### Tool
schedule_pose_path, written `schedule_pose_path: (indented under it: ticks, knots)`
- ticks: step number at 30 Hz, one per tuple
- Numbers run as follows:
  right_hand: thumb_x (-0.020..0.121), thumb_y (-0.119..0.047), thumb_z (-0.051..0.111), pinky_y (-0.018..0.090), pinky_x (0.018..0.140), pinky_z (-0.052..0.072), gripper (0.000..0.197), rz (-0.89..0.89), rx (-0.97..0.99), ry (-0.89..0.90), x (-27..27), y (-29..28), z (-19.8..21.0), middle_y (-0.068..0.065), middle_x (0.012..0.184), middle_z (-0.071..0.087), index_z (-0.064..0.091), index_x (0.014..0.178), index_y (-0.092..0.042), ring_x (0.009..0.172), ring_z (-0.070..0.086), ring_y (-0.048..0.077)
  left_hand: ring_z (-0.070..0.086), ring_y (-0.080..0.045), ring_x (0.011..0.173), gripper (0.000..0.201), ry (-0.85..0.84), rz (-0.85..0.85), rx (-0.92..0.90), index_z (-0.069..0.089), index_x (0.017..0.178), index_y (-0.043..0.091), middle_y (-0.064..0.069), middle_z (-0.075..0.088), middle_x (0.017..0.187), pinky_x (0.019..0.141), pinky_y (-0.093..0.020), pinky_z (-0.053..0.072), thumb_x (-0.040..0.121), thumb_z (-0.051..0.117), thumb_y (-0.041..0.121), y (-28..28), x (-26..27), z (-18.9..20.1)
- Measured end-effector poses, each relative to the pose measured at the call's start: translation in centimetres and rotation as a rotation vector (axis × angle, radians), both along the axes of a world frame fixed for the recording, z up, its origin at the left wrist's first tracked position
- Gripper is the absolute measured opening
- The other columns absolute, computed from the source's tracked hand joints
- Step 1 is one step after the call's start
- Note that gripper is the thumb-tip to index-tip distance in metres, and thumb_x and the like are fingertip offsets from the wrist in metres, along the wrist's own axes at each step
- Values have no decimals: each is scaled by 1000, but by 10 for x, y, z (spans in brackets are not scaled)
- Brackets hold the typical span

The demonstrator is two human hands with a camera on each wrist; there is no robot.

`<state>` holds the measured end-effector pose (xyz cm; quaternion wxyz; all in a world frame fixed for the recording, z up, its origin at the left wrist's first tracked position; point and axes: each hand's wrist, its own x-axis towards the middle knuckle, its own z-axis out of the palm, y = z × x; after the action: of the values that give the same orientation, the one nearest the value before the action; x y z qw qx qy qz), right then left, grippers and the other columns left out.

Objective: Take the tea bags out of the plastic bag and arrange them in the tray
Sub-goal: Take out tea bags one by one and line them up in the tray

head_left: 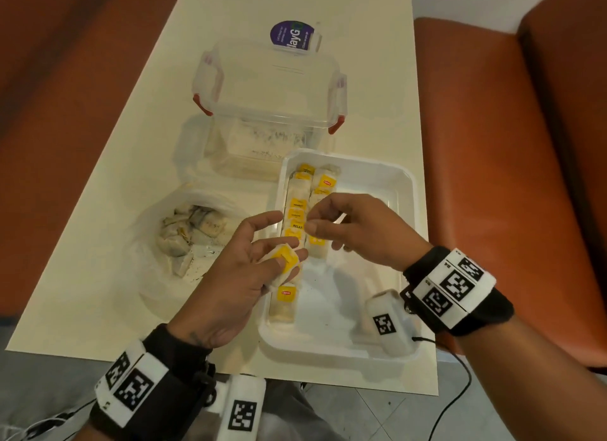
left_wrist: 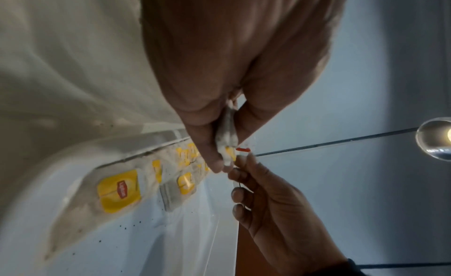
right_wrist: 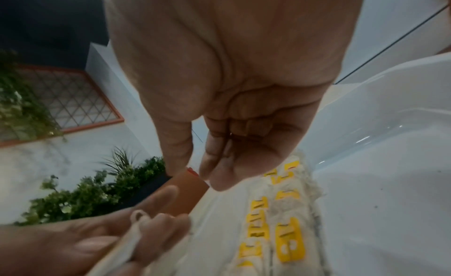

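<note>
White tray (head_left: 405, 191): its right half lies bare, open floor out to the far rim. Two rows of tea bags (head_left: 297, 210) (pale paper, yellow tags) run along its left wall. My left hand (head_left: 230, 276), over the tray's left edge, pinches one tea bag (head_left: 284, 258) in curled fingers. My right hand (head_left: 354, 233) hovers above the rows, fingertips curled; whether it grips anything, I cannot tell. Plastic bag (head_left: 157, 243) left of the tray, more bags inside.

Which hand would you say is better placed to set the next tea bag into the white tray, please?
The left hand, probably: it holds a yellow-tagged tea bag at the rectangular white plastic tray's left edge, beside the rows already laid. The right hand hovers over them, seemingly holding nothing.
</note>
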<state>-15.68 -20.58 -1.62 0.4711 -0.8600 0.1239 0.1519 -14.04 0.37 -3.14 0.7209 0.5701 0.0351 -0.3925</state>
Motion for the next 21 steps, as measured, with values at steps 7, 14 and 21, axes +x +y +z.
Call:
schedule_pose_path:
  ticks: [7,14,21]
  knots:
    - [88,-24,75,11,62,40,12,119,132,35,-21,6,-1,-13,81,69,76,97,-16,59,58,-4,69,-20,111,86,-126,-270,13,25,146,51,-4,65,127,89,-31,57,94,54,-11,-16,4,6]
    - [93,-19,70,20,59,47,9,-2,207,28,-28,-4,2,-2,74,66,69,94,-10,64,60,6,73,-25,103,42,-23,-172,20,59,130,19,-12,71,119,84,-32,60,93,60,-1,-23,2,2]
    - [90,-14,72,24,62,52,10,-117,327,92,-33,-8,0,3,76,71,67,97,-9,67,67,13,75,-18,83,21,-124,-41,159,70,111,17,-9,76,98,59,-26,57,92,66,9,-22,5,4]
